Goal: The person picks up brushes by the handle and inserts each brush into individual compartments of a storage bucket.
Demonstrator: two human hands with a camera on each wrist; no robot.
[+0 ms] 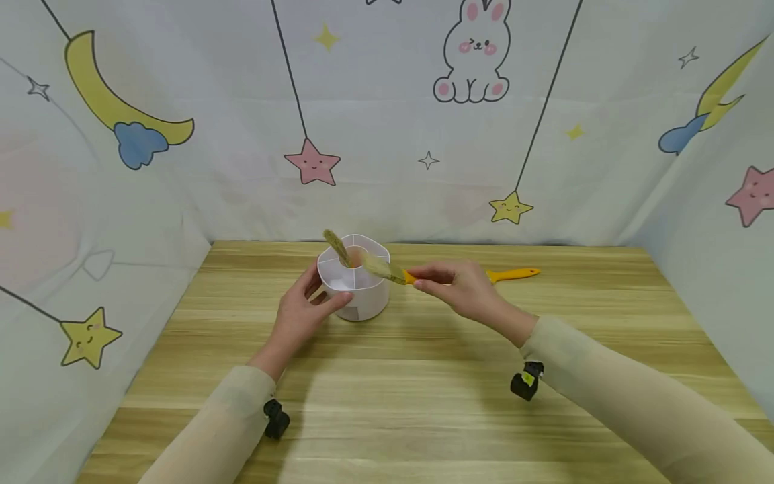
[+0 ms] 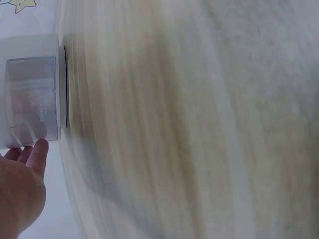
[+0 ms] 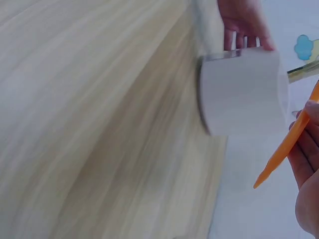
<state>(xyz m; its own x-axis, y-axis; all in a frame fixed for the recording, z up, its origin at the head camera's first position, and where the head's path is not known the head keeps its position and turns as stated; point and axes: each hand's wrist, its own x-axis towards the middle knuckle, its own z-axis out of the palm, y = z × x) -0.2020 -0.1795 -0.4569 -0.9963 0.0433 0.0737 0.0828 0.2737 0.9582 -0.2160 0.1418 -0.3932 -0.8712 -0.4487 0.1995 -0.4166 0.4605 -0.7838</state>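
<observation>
A white divided organizer (image 1: pixel 371 302) stands on the wooden table. My left hand (image 1: pixel 304 310) grips its left side, thumb toward the front and fingers behind. Bristles up, one brush (image 1: pixel 336 246) leans out of a rear compartment. My right hand (image 1: pixel 465 288) pinches the orange handle (image 3: pixel 286 144) of a second paintbrush (image 1: pixel 387 270), whose pale bristles point left over the organizer's open top. In the head view its handle is mostly hidden by the fingers. The left wrist view shows a clear panel (image 2: pixel 32 99) low on the organizer, with fingertips at its edge.
Behind my right hand lies another orange-handled tool (image 1: pixel 514 274), its other end hidden by the hand. Printed white cloth (image 1: pixel 387 202) rises along the back and both sides of the table (image 1: pixel 387 403). A black camera is strapped at each wrist.
</observation>
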